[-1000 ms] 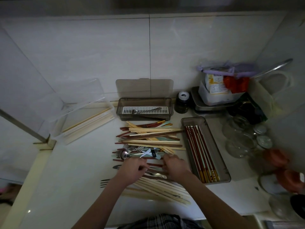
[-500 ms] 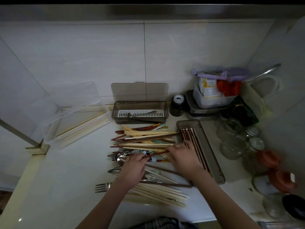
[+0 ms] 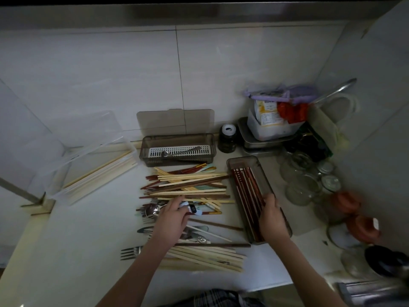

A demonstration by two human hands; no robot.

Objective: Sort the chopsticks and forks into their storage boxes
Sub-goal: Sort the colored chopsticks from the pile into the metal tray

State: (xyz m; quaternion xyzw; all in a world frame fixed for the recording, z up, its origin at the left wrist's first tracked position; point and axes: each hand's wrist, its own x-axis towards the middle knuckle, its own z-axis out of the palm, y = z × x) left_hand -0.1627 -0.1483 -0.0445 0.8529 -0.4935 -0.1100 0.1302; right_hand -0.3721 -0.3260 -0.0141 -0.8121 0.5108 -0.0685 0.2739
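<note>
A mixed pile of pale, brown and red chopsticks [image 3: 190, 185] lies mid-counter, with spoons and forks under its near edge. My left hand [image 3: 172, 218] rests on that cutlery, fingers spread forward. My right hand [image 3: 272, 218] is inside the dark tray [image 3: 269, 182] on the right, closed on a red chopstick laid among the red ones there. The clear box [image 3: 66, 180] on the left holds pale chopsticks. Against the wall stands a grey box [image 3: 177, 141] with a white grid and a spoon. One fork [image 3: 130, 253] lies apart at the near left, beside a bundle of pale chopsticks [image 3: 210, 258].
Glass jars [image 3: 303, 187] crowd the counter right of the dark tray, with orange lids [image 3: 347, 202] nearer me. A black bottle [image 3: 226, 138] and stacked metal tins [image 3: 261, 145] under a plastic tub sit by the wall. Tiled walls close the back and right.
My right hand has carried a red chopstick from the pile rightward into the dark tray. My left hand has slid a little forward over the cutlery.
</note>
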